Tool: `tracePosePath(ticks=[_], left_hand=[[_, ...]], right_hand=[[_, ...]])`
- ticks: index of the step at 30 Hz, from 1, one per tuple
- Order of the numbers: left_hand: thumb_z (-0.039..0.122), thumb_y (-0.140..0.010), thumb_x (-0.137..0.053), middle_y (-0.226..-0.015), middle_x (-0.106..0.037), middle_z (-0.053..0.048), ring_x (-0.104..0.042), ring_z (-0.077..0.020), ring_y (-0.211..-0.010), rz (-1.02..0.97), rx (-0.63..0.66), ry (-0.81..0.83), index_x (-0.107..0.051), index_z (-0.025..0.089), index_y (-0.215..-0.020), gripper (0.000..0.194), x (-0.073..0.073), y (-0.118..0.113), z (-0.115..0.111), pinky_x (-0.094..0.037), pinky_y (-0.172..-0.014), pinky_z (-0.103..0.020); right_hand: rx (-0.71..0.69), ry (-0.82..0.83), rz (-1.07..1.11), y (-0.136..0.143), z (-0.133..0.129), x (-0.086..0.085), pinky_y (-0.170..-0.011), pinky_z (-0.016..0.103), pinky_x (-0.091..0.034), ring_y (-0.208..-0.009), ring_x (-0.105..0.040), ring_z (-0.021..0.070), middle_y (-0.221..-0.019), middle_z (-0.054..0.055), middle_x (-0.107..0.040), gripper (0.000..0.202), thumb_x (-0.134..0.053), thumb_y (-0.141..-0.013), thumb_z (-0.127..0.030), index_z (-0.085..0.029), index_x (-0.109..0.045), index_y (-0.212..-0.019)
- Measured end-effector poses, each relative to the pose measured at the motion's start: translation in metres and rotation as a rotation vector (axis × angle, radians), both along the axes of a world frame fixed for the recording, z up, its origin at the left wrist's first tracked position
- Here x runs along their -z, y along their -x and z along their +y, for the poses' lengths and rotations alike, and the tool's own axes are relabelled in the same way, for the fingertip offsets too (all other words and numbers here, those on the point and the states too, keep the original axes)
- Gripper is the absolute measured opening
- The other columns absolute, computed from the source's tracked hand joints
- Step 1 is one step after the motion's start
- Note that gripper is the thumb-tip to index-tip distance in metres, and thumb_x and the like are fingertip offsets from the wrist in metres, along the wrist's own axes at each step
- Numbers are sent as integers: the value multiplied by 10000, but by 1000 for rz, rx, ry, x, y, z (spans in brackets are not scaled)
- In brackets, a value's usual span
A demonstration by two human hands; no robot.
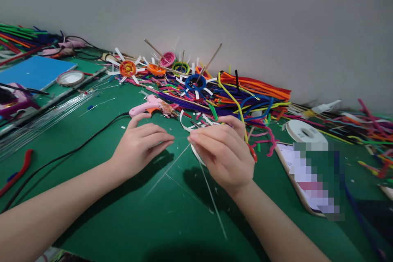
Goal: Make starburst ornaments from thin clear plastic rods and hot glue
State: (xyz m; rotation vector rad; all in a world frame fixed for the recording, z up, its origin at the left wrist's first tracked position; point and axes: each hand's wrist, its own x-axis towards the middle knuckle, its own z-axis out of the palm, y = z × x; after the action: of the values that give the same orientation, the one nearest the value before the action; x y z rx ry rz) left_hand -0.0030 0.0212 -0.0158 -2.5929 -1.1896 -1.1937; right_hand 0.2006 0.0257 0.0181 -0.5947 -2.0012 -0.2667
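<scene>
My left hand [144, 139] hovers over the green tabletop [123, 213], thumb and fingers pinched at the tips. Facing it, my right hand [225, 151] has its fingertips closed on a thin clear strand [181, 154]. A very faint thread seems to run between both sets of fingertips; what my left fingers hold is too fine to be sure of. Another clear strand [215, 202] slants down below my right hand. A white paper strip [198, 155] lies partly behind it. Just beyond my left hand rests a pink glue gun [152, 104], its black cord trailing left.
Pipe cleaners [254, 84] heap along the wall, with coiled flower shapes [128, 68] bearing white strips. On the right are a phone [303, 184] and a white tape roll [305, 131]. Clear filaments [67, 108] and a blue board [39, 71] lie on the left.
</scene>
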Motion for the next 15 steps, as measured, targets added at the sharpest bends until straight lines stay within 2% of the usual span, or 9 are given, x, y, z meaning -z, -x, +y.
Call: tracePosePath(ticks=[4, 8, 12, 15], left_hand=[[261, -869, -582, -813, -718, 20, -644, -130, -740, -12, 1, 65, -667, 234, -869, 89, 9, 2, 8, -342, -946, -408], [309, -875, -565, -829, -718, 5, -630, -153, -782, 25, -58, 138, -691, 245, -858, 142, 18, 5, 15, -346, -913, -414], [342, -862, -579, -902, -713, -16, -624, -175, -850, 64, -76, 165, -685, 247, -946, 165, 25, 8, 19, -342, -910, -425], [325, -853, -589, -965, -702, -33, -616, -196, -898, 107, -87, 181, -660, 244, -1019, 197, 25, 10, 19, -341, -910, -430]], right_hand=[[-72, 32, -20, 3, 5, 12, -901, 374, -440, -776, -670, 114, -849, -5, -735, 211, -630, -799, -66, -198, -586, -958], [-112, 82, -78, 2, 10, 26, -900, 337, -460, -822, -667, 96, -877, -8, -731, 188, -598, -830, -88, -203, -575, -977], [-130, 65, -225, -5, 11, 34, -904, 349, -470, -913, -658, 121, -987, 39, -721, 218, -565, -841, -94, -182, -561, -1041], [-98, 47, -216, -10, 9, 35, -901, 383, -474, -931, -650, 143, -1018, 65, -708, 269, -495, -841, -56, -171, -551, -1078]])
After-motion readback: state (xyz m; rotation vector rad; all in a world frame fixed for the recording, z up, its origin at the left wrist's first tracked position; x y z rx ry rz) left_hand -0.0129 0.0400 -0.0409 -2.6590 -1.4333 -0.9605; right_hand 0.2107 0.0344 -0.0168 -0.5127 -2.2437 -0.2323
